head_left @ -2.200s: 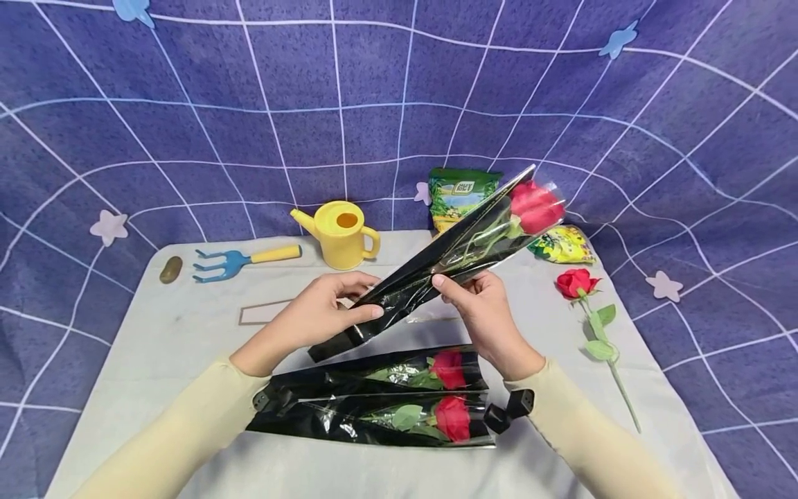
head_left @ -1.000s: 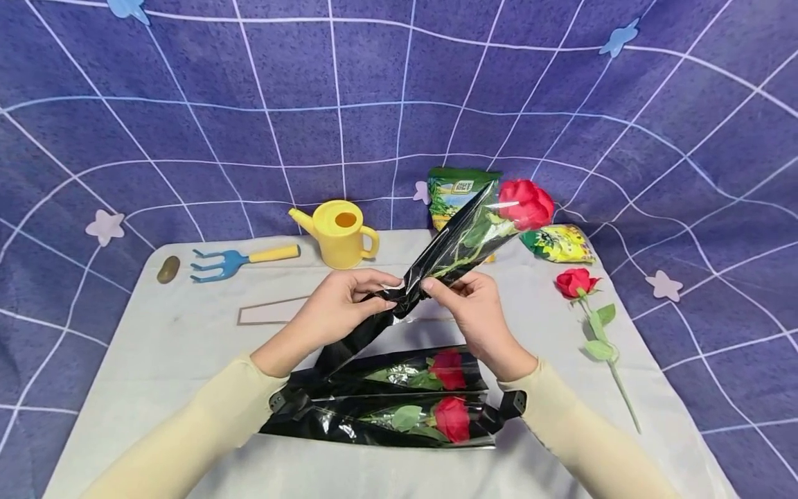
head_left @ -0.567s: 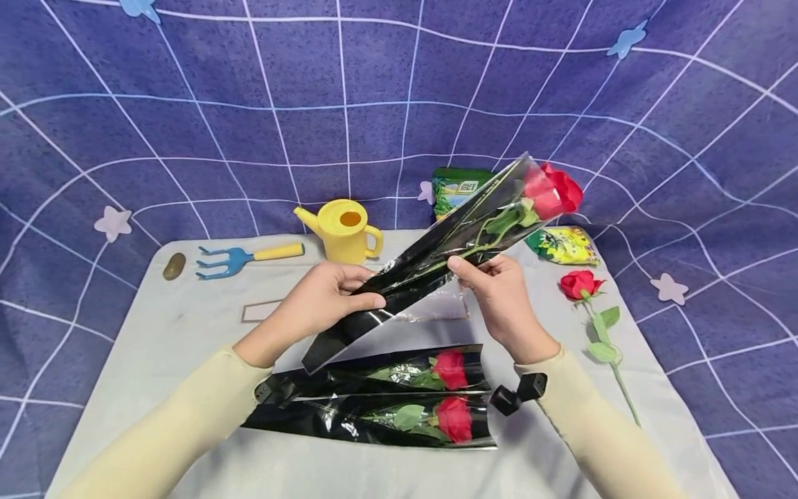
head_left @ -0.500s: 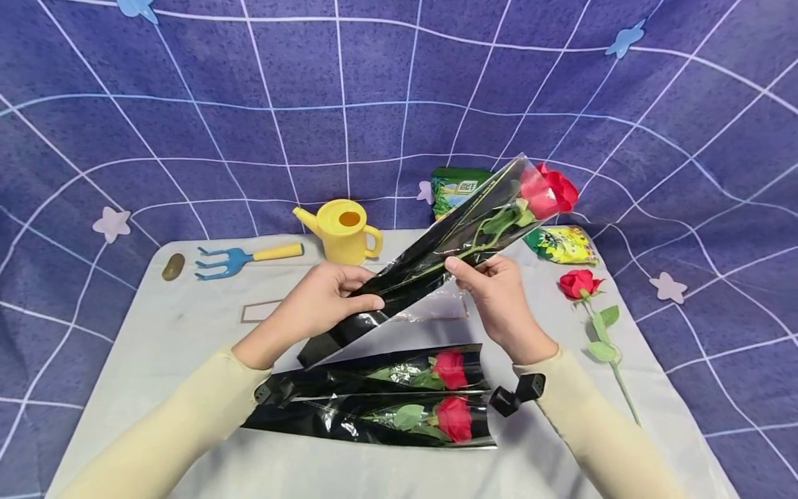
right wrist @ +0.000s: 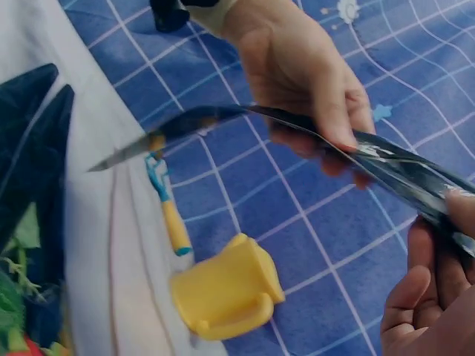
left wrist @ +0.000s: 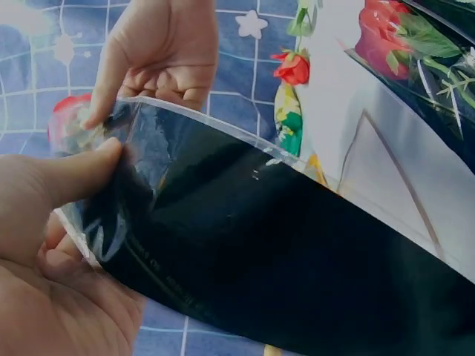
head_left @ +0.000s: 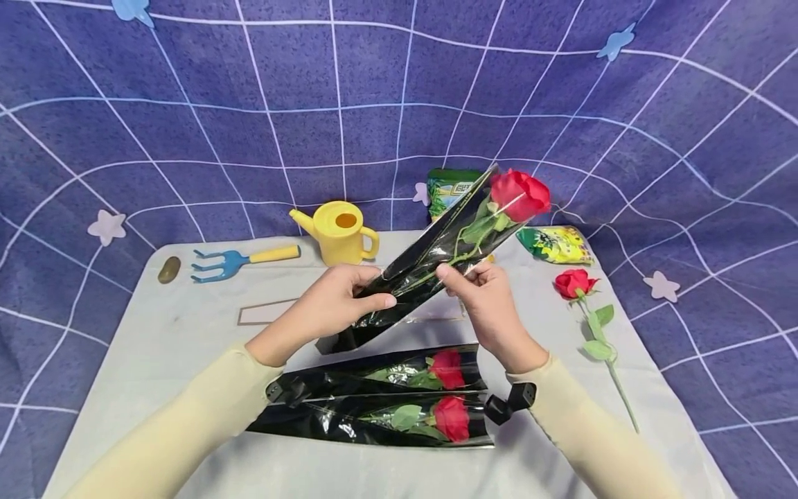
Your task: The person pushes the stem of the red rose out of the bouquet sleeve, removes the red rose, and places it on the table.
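Note:
Both hands hold up a red rose (head_left: 520, 195) in a black-and-clear plastic sleeve (head_left: 405, 291), tilted with the bloom up and to the right. My left hand (head_left: 337, 301) pinches the sleeve's lower black part between thumb and fingers. Higher up, by the rose's stem, my right hand (head_left: 489, 305) pinches it with the thumb in front. The bloom stands at the sleeve's clear mouth. In the left wrist view the broad black sleeve (left wrist: 297, 237) runs from the thumb to the lower right. Below the hands lie two wrapped roses (head_left: 447, 369) side by side on the table.
A bare rose (head_left: 595, 326) lies at the right. Along the back are a yellow watering can (head_left: 339, 232), a blue hand fork (head_left: 231, 265), a brown stone (head_left: 169, 269), a green packet (head_left: 445, 190) and a yellow-green packet (head_left: 557, 244). A flat clear sleeve (head_left: 264, 313) lies behind the hands.
The sleeve was bunched at its middle a second ago and is straighter now. Since half a second ago, the held rose has shifted left and slightly down. Both hands keep their grip.

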`<state>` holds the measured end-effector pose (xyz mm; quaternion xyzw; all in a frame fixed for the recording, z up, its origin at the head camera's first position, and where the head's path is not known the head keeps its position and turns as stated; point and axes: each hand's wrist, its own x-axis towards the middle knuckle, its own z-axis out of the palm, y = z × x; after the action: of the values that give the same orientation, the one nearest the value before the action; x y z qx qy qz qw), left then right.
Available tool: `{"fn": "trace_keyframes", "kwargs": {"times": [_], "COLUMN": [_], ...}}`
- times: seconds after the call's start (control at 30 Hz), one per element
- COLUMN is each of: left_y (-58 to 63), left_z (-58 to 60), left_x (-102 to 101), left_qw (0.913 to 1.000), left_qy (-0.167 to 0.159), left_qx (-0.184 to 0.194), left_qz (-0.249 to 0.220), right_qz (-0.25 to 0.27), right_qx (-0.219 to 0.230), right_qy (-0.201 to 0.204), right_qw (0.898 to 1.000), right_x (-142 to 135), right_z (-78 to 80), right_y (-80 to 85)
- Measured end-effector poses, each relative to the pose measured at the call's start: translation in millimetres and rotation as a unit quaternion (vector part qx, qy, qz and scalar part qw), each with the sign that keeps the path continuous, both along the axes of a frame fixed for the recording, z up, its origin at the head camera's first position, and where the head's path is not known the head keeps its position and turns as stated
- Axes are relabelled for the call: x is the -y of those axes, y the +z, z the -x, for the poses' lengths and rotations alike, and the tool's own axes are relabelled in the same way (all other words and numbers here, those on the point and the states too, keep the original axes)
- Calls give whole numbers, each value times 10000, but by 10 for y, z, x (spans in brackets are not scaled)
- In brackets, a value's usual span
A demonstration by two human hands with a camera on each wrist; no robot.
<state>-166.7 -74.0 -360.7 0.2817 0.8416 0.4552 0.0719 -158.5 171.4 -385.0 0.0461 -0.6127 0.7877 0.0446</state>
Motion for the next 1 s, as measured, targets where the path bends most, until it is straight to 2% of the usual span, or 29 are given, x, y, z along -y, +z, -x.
{"fn": "trace_keyframes", "kwargs": {"times": [0.17,0.33,0.5,0.57,0.73,0.8,1.0], "left_y": [15,10,-3,-9,-26,-25,-14], "left_z": [-17,-23,-40,-42,-11,1,5], "left_x": [-14,-65,-63,-53,-69,-87,-164], "left_qw": [9998,9996,9983,9982,9994,9995,9975], "left_qy": [179,285,534,530,138,93,296], "left_qx": [43,39,216,246,181,118,387], "left_qz": [36,-59,-76,-105,-266,-266,-509], "right_qz": [638,814,640,564,791,895,874], "right_qx": [-101,-72,-6,34,-59,-126,-123], "right_qy": [-217,-190,-4,52,6,12,19], "right_qw": [9977,9965,9979,9984,9968,9959,9961], "right_x": [-92,-106,-96,-85,-58,-41,36], "right_z": [57,66,59,55,74,90,100], "right_y": [48,53,26,21,51,68,39]}}
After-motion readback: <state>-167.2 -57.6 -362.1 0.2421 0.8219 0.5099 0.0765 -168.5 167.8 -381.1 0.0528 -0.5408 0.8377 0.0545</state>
